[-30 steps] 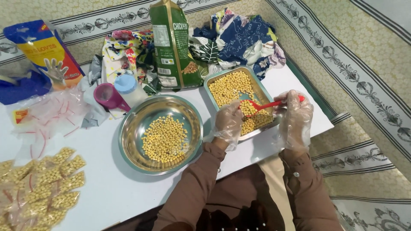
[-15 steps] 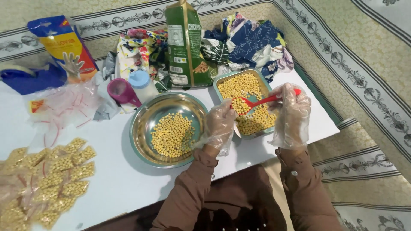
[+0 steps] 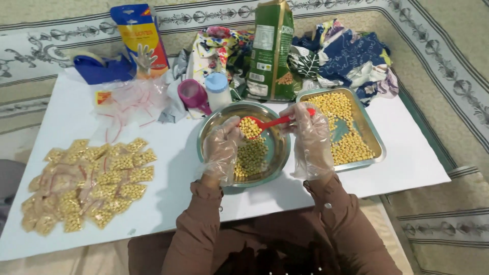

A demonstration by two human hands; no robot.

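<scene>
Two hands in clear plastic gloves work over a round steel bowl at the near-middle of the white counter [image 3: 76,117]. Right hand [image 3: 309,137] closed on the handle end of a red spoon [image 3: 265,124]; long axis near level, running right to left, bowl of the spoon pointing to the person's left and heaped with yellow chickpeas. Left hand [image 3: 221,147] loosely curled just beside the spoon's loaded end, fingers close to it; cannot tell whether it pinches anything, such as a clear bag. Hands apart, spoon spanning between them, held above the bowl.

Round steel bowl [image 3: 275,163]: a layer of chickpeas on its bottom, partly hidden by the left hand.

Rectangular steel tray [image 3: 374,145], just right of the bowl: chickpeas spread across it, with a bare patch near the middle.

Near left of the counter: a heap of small clear bags filled with chickpeas [image 3: 91,178], red seal strips showing.

Farther back, left: a loose pile of unfilled clear bags [image 3: 127,104]. Behind it a blue and yellow glove packet [image 3: 140,35], standing, and a blue pouch [image 3: 99,69] beside it.

Behind the bowl: a pink scoop cup [image 3: 192,94] and a small white bottle with pale blue cap [image 3: 218,89], touching or nearly so. A tall green chickpea bag [image 3: 270,48] stands upright, top open. Crumpled floral cloth [image 3: 346,56] lies along the far edge.
</scene>
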